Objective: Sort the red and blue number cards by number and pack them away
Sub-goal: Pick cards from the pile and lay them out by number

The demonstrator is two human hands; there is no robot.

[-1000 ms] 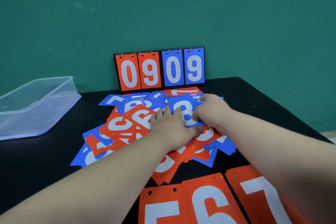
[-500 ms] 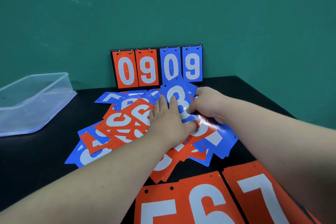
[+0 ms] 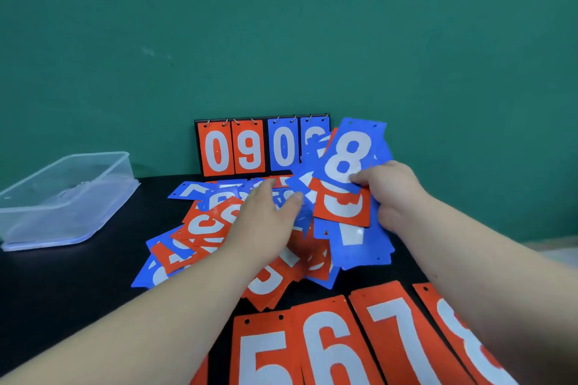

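A loose heap of red and blue number cards (image 3: 215, 225) lies on the middle of the black table (image 3: 62, 284). My right hand (image 3: 391, 194) grips a bunch of cards lifted off the heap, with a blue 8 card (image 3: 350, 153) on top and a red card (image 3: 342, 208) under it. My left hand (image 3: 266, 222) is spread flat over the heap with straight fingers. A row of red cards 5 (image 3: 266, 353), 6 (image 3: 328, 344), 7 (image 3: 397, 334) and 8 (image 3: 453, 331) lies at the near edge.
A black flip scoreboard (image 3: 250, 147) showing 0 9 0 9 stands against the green wall, its last digit partly hidden by the raised cards. A clear plastic box (image 3: 65, 194) sits at the left on the table.
My right hand has lifted the blue 8 and the cards beneath it up off the heap, tilting them upright. My left hand stayed over the heap, sliding slightly.
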